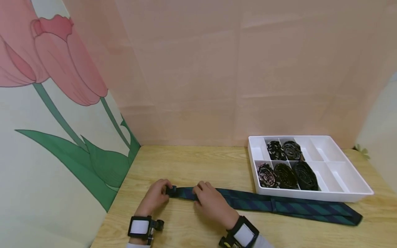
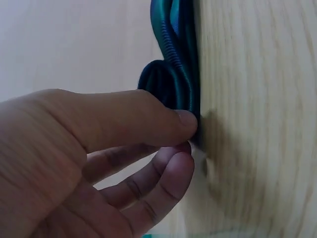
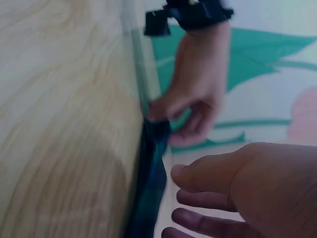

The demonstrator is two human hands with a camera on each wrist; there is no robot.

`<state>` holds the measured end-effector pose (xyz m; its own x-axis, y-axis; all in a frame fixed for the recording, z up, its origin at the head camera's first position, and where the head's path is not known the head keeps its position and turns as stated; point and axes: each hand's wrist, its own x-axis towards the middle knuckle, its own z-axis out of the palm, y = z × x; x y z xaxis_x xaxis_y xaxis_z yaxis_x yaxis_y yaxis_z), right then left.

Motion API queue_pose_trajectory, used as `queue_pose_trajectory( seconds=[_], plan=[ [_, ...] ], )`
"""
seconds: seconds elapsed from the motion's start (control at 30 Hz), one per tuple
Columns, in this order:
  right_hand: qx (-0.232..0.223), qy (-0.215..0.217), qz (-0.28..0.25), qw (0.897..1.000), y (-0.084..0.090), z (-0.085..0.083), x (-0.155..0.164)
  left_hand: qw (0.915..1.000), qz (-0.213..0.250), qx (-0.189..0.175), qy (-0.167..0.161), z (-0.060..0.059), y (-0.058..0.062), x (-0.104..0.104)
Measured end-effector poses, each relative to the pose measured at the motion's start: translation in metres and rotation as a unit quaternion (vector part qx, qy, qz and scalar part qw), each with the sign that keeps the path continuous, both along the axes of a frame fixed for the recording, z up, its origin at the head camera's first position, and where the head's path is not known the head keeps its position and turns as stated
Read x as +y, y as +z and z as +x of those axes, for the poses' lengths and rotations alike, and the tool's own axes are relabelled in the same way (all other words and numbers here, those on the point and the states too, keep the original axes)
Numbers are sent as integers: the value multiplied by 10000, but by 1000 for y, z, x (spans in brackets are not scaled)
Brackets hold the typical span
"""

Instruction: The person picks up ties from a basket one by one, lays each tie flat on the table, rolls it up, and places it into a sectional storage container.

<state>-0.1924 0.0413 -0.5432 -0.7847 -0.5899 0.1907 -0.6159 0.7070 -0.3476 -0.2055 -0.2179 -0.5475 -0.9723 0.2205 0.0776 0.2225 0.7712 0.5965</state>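
A dark green and navy striped necktie (image 1: 310, 208) lies stretched across the table, its wide pointed end at the right. Its narrow end is folded into a small roll (image 2: 157, 79), which my left hand (image 1: 156, 195) pinches between thumb and fingers. Farther along the strip, my right hand (image 1: 214, 204) hovers at the tie, knuckles up. In the right wrist view, that hand's fingers (image 3: 203, 173) are spread and loosely bent, with no cloth between them. The fingertips' exact contact with the tie is hidden in the head view.
A white compartment tray (image 1: 350, 187) stands at the back right, its front edge alongside the tie. Several rolled dark ties (image 1: 305, 175) sit in its left and middle compartments. The wooden table (image 1: 192, 160) meets a pink backdrop (image 1: 186, 86) behind and a tulip-printed panel (image 1: 71, 120) at left.
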Motion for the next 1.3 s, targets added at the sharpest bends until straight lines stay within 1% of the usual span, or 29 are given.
queue_pose_trajectory(
  seconds=[0.1,0.23,0.3,0.37,0.43,0.47,0.57,0.67,0.7,0.8,0.87,0.93,1.0,1.07,1.13,1.17,1.23,1.3],
  plan=[
    [184,269,124,9994,-4,-3,-18,9995,-221,222,-102,0,1,3],
    [560,588,272,9963,-13,-7,-35,9987,-344,314,-216,1,5,8],
    [623,685,251,9954,-18,-8,-39,9981,-439,363,-252,1,6,9],
    [588,693,192,9957,-22,-7,-40,9975,-505,396,-282,2,6,11],
    [491,657,68,9966,-25,-7,-39,9975,-503,409,-279,1,6,12],
    [463,631,16,9969,-26,-6,-39,9982,-410,374,-246,1,5,13],
    [373,574,-79,9976,-29,-6,-38,9998,132,94,-77,0,5,15],
    [265,520,-128,9982,-31,-5,-37,9981,606,-77,59,-1,6,18],
    [229,499,-141,9984,-32,-5,-36,9981,614,-56,63,-1,6,18],
    [122,456,-204,9987,-33,-5,-35,9988,434,191,-123,-1,6,20],
    [36,464,-252,9986,-34,-5,-33,9983,414,246,-334,-2,5,21],
    [-39,429,-322,9986,-34,-7,-31,9968,489,208,-596,-3,3,21],
    [-81,228,-443,9987,-32,-8,-30,9952,536,136,-811,-3,2,21],
    [18,-63,-579,9983,-27,-8,-29,9948,401,127,-930,-4,1,23],
    [189,-294,-653,9973,-23,-7,-29,9955,235,116,-910,-4,1,27],
    [315,-358,-643,9968,-21,-7,-29,9960,225,84,-864,-4,1,28],
    [551,-350,-539,9964,-21,-5,-28,9969,209,-48,-752,-4,0,31],
    [691,-273,-414,9964,-22,-4,-27,9971,186,-142,-728,-5,-2,31]
  ],
)
